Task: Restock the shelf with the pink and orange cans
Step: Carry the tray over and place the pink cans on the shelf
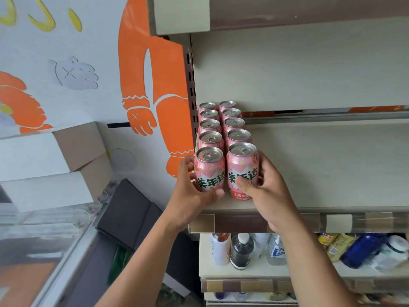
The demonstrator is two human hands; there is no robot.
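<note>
Ten pink cans (211, 138) stand upright on the shelf (321, 162), two rows of five. The left hand (190, 193) grips the front left can (209, 171), the right hand (265, 191) the front right can (243, 165); eight stand behind them.

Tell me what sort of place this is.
Probably a small shop or convenience store: a retail shelf with a label strip along its front edge, pink cans lined up in two rows, and bottled drinks on the level below.

Pink cans (210, 126): ten, upright, silver tops, two columns of five, front to back.
Front pair (209, 171): green lettering facing out, near the edge.
Place: left end of the shelf (332, 162).
</note>
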